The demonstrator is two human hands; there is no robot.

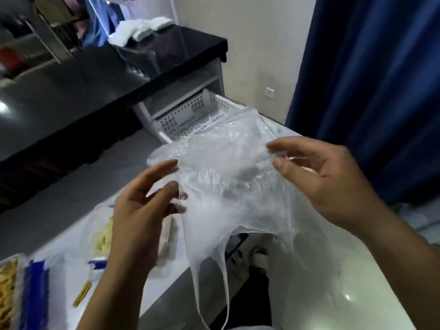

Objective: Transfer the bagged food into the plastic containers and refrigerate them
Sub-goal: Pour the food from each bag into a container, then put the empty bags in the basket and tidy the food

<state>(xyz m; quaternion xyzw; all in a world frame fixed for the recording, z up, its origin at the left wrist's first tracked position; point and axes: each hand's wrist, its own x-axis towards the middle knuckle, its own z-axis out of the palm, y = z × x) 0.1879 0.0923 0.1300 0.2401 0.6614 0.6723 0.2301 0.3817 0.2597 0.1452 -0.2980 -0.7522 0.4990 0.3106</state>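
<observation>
Now both hands raised, left hand (pixel 140 198) and right hand (pixel 323 177) pinching a clear plastic bag (pixel 228 177)

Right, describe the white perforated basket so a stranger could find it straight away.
Start at the long black countertop that crosses the upper left. Under its right end, by the beige wall, a white basket juts out like a drawer, just beyond the clear plastic bag held in both hands. It alone has walls and floor punched with holes.
</observation>
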